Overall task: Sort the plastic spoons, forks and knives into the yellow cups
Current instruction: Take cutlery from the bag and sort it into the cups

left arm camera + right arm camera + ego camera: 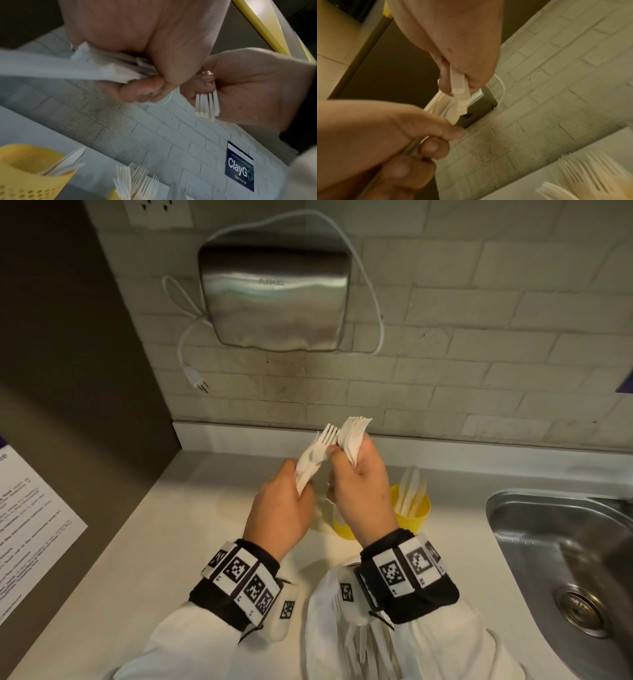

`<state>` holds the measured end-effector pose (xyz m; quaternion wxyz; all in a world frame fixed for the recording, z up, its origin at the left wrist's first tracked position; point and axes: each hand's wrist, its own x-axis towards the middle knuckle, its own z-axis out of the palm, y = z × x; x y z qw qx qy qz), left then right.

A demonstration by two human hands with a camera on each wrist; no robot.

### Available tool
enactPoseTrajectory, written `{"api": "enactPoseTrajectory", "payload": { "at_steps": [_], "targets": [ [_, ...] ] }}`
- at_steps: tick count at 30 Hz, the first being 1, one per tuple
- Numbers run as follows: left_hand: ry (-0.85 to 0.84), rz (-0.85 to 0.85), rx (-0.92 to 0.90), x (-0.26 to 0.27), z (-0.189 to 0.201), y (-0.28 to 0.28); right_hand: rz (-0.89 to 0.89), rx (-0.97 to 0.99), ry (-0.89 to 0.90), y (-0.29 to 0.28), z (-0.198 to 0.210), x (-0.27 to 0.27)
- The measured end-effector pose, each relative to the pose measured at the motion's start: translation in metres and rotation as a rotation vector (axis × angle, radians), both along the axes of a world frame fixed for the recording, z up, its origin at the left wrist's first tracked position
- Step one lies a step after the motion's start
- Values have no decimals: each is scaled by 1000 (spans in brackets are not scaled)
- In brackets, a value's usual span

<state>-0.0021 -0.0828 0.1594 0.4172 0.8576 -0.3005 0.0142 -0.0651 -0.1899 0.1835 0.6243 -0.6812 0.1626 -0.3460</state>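
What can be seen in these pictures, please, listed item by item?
forks in hand: two bunches, white, one held in each hand above the counter
cup with knives: one, yellow, on the counter near the sink
second cup: one, yellow, mostly hidden behind the right hand; forks stand in it in the left wrist view
loose cutlery: several, white, on the counter under the right forearm
hand dryer: one, steel, on the tiled wall, its plug hanging unplugged
sink: one, steel, at the right
counter: one, pale
paper notice: one, white, at the left
left hand: grips forks
right hand: grips forks
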Motion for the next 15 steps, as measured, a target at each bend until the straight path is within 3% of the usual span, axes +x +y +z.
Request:
{"api": "enactPoseTrajectory", "payload": {
  "at_steps": [10,15],
  "targets": [
    [263,-14,-132,6,-14,3,119,548,-307,-38,14,-13],
    [704,-16,-370,6,-11,3,160,720,-340,-48,10,-17]
  ]
}}
